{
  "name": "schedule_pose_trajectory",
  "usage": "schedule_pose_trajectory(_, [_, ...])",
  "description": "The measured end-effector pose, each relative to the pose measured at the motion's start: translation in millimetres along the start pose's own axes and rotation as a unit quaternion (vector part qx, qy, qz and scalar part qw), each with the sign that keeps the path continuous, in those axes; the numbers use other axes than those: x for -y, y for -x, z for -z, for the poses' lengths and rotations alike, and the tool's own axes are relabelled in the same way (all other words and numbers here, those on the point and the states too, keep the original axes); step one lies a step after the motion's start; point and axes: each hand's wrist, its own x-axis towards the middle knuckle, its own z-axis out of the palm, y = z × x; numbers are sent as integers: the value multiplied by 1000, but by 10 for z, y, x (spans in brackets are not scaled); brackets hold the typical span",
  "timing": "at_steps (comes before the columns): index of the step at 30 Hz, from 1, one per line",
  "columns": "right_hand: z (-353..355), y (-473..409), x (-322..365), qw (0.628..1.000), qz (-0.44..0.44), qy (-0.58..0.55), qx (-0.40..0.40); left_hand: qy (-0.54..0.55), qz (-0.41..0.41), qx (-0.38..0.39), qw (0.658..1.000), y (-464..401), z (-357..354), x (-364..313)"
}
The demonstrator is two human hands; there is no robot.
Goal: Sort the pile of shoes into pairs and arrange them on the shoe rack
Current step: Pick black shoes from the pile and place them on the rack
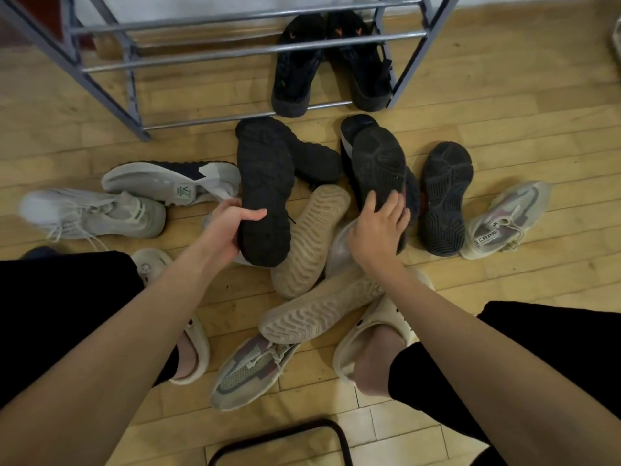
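A pile of shoes lies on the wooden floor in front of the grey metal shoe rack [111,67]. My left hand [228,230] grips the heel of a black shoe [263,183] turned sole up. My right hand [379,233] rests with curled fingers on the heel of another sole-up black shoe [378,166]. A matching black sole [445,196] lies to its right. Two beige soles [312,237] [319,307] cross below my hands. One pair of black shoes [332,62] stands on the rack's lowest bars.
Two white sneakers [90,213] [171,179] lie at the left. Grey-and-pink sneakers lie at the right [504,220] and near my feet [245,371]. My feet wear cream slippers [373,331]. A black chair frame [285,438] crosses the bottom edge.
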Motion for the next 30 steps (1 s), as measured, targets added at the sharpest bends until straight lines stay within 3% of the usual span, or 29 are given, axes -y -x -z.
schedule_pose_trajectory(4, [16,-336,339,987,159,-18,8,35,2,0,999,-12,157,-2])
schedule_pose_trajectory(7, [-27,-685,595,979,200,8,28,54,7,-1,998,-42,301,-2])
schedule_pose_trajectory(16, [-190,-1343,1002,985,114,58,119,77,4,-7,997,-167,649,89])
schedule_pose_trajectory(30, [-76,-637,925,992,119,-44,-11,155,-39,2,987,-41,784,-81])
